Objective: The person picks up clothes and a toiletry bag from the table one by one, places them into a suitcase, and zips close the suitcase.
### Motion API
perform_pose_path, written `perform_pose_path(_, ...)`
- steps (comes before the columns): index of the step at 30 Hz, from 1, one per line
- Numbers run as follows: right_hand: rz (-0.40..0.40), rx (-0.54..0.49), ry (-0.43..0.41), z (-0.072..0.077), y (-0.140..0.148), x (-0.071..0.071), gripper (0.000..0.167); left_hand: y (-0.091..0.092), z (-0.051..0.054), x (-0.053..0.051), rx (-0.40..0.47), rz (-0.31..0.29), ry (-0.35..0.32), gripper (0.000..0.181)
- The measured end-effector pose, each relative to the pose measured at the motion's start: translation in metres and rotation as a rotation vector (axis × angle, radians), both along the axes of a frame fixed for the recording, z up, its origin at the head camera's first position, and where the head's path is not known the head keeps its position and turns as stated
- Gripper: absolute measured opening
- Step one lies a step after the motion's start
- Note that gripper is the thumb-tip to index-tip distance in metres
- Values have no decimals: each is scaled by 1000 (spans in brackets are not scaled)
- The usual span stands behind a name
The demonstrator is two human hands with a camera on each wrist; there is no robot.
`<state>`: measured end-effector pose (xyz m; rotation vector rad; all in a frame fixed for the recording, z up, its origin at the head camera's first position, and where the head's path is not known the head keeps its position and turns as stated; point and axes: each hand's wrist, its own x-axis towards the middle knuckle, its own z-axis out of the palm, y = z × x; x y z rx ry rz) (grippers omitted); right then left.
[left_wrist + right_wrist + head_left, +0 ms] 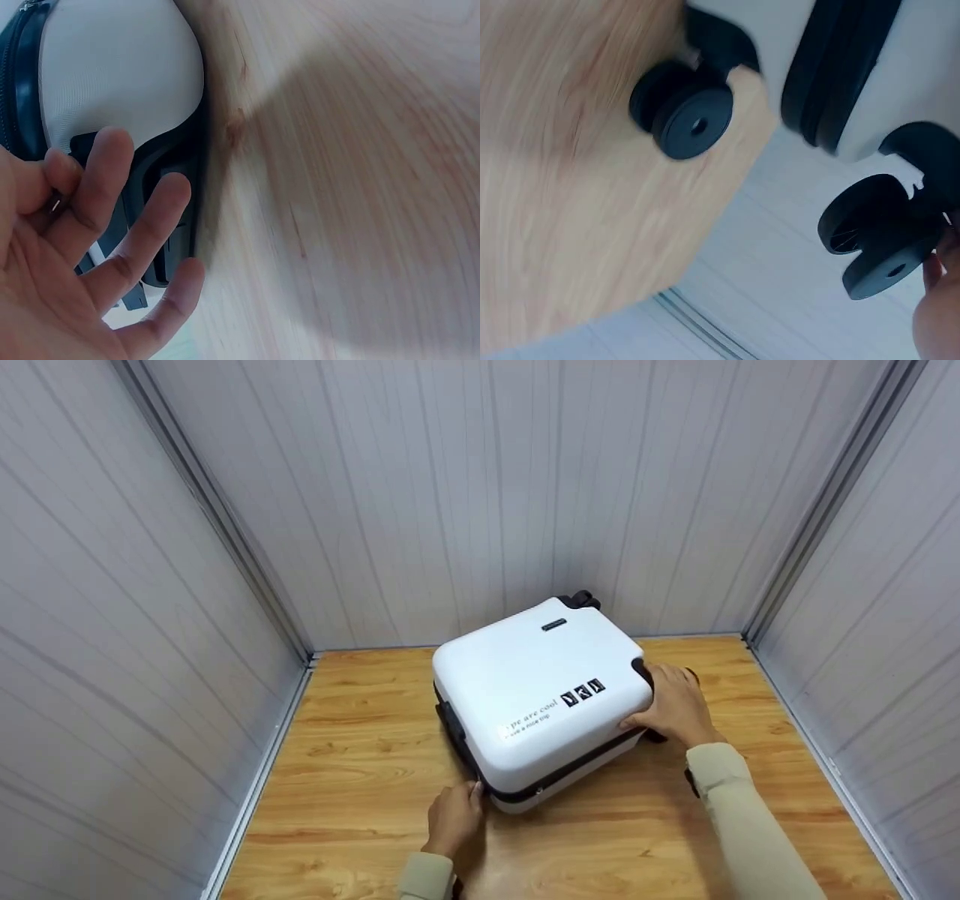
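A white hard-shell suitcase lies flat on the wooden floor, with a black zipper band round its side. At its near left corner is my left hand. Thumb and index finger pinch a small metal zipper pull, mostly hidden by the fingers, while the other fingers spread beside the black side handle. My right hand grips the right corner, thumb on the shell and fingers over the black wheel mount. Seen from the right wrist, that hand shows only partly, beside a caster wheel.
Pale panel walls stand behind and on both sides, with metal trim along the floor edges. Another caster wheel sits close to the wooden floor. One more wheel juts from the far corner towards the back wall.
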<state>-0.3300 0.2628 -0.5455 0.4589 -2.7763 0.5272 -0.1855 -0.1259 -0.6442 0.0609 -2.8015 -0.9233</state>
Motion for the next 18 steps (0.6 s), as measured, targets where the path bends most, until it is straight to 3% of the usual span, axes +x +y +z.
perform_pose_path(3, 4, 26, 60, -2, 6, 0, 125, 4, 0, -4, -6, 23, 0, 45)
perform_pose_path(12, -20, 26, 277, -18, -9, 12, 130, -15, 5, -24, -27, 146, -14, 37)
perform_pose_path(18, -54, 46, 344, -25, -20, 18, 122, -19, 6, -29, -22, 192, -16, 28)
